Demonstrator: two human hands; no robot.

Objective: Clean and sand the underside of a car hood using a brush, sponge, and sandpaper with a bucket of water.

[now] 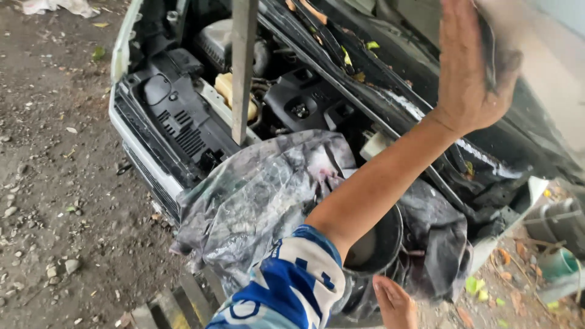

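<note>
My left hand (466, 67) is raised at the upper right, palm flat against a pale car body panel (548, 67), and it presses a dark grey sheet (503, 61) onto the panel. The arm wears a blue and white sleeve (292, 286). My right hand (395, 303) is low at the bottom edge, fingers pointing up, just under a round black container (381, 240) that rests on the covered engine bay. Whether it grips the container is unclear.
The car's bonnet is up on a grey prop bar (242, 67). Crumpled, dusty plastic sheeting (256, 195) covers part of the engine bay. The white front bumper (143, 164) borders a gravel floor (55, 183). A green container (557, 263) lies at the right.
</note>
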